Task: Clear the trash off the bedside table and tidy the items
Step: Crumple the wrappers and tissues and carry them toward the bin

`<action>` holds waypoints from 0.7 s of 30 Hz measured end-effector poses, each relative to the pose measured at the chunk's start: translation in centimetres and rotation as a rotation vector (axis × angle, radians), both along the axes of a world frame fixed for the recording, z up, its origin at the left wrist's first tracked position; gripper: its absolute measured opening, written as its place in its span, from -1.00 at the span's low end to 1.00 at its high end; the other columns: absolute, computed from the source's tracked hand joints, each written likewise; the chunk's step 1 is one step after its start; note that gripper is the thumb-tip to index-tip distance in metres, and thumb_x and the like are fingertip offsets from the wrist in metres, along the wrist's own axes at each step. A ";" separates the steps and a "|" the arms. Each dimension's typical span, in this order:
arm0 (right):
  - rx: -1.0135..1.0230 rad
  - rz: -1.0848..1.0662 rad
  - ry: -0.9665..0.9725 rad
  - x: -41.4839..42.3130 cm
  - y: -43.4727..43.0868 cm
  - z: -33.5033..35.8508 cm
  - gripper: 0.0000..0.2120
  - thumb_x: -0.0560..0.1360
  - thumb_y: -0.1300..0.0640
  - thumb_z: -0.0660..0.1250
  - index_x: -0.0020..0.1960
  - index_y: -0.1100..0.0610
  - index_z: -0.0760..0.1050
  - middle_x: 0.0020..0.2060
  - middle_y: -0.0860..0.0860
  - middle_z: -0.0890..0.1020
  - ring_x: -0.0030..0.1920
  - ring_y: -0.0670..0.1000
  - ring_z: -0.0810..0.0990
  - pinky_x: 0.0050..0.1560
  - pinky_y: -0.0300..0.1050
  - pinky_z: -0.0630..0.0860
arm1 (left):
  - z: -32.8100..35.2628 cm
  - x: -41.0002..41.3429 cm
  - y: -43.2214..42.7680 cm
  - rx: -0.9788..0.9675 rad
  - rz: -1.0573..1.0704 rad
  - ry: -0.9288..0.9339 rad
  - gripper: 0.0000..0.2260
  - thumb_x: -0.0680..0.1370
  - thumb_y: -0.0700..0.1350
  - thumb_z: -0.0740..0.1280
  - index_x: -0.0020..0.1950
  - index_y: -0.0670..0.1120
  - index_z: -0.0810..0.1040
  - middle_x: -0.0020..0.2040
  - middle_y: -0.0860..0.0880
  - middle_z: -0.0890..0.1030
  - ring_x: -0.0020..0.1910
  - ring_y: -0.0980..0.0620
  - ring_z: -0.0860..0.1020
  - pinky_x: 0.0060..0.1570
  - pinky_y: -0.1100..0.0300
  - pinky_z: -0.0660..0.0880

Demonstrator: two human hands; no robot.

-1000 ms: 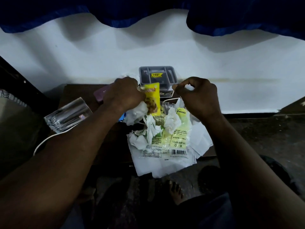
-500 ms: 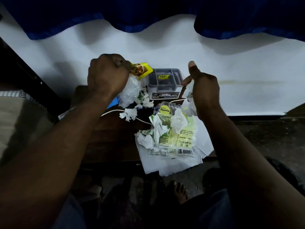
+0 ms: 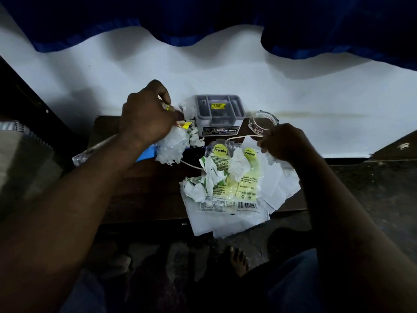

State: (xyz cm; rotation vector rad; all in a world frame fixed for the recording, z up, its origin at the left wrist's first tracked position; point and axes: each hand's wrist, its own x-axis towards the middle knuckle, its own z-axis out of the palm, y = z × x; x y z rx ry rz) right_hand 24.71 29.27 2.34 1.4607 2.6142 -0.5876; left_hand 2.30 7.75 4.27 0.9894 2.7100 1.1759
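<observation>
Left hand (image 3: 146,118): we held it clenched around crumpled wrappers (image 3: 173,145), bundling trash near the counter's (image 3: 144,188) back edge.
Right hand (image 3: 285,143): we pinched a white paper scrap (image 3: 274,162), gathering more.

The surface (image 3: 144,190) reads as dark wood with a dull, matt finish. On it lie glossy printed plastic packets (image 3: 246,177), crumpled matt tissue paper (image 3: 239,166), flat white paper sheets (image 3: 225,224) and a clear glass dish (image 3: 262,123). The grey organiser box (image 3: 218,114) is moulded plastic, smooth with a slight sheen; the curtain (image 3: 203,16) above is blue cloth.

Head view, steeply downward (close)
</observation>
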 end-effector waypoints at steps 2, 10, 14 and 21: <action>-0.116 -0.029 -0.066 0.2 0.5 -1.3 -0.47 0.43 -0.12 0.54 0.32 0.05 0.53 0.27 0.05 0.63 0.19 0.12 0.63 0.10 -0.15 0.49 | -0.4 0.2 0.5 -0.046 -0.012 0.016 -0.85 0.39 0.02 0.45 -0.13 0.06 0.54 -0.15 0.03 0.65 -0.10 -0.09 0.58 -0.10 0.15 0.42; -0.277 -0.111 -0.108 -1.4 0.4 -3.5 -0.49 0.28 0.04 0.68 0.13 0.22 0.65 -0.17 0.12 0.72 -0.17 0.08 0.69 0.02 0.05 0.67 | -1.2 1.6 1.9 -0.113 -0.087 0.132 -0.94 0.43 -0.06 0.38 -0.14 0.04 0.65 -0.09 0.03 0.72 -0.02 -0.16 0.63 0.02 0.05 0.53; -0.230 -0.156 0.026 -1.8 0.4 -3.7 -0.67 0.31 0.06 0.67 -0.11 0.23 0.62 -0.25 0.10 0.67 -0.30 -0.09 0.64 -0.26 -0.21 0.53 | -1.5 1.4 1.8 -0.108 -0.088 0.152 -0.94 0.43 -0.04 0.39 -0.15 0.05 0.66 -0.12 0.03 0.71 -0.06 -0.15 0.62 -0.05 0.10 0.47; -0.253 -0.233 0.540 -3.1 -0.2 0.2 -0.80 0.42 -0.04 0.54 -0.13 0.08 0.64 -0.33 -0.07 0.60 -0.33 -0.07 0.52 -0.17 -0.11 0.49 | -1.4 0.9 1.5 -0.081 -0.059 0.195 -0.95 0.44 -0.04 0.36 -0.17 0.06 0.63 -0.13 -0.02 0.72 -0.08 -0.19 0.62 -0.11 0.13 0.39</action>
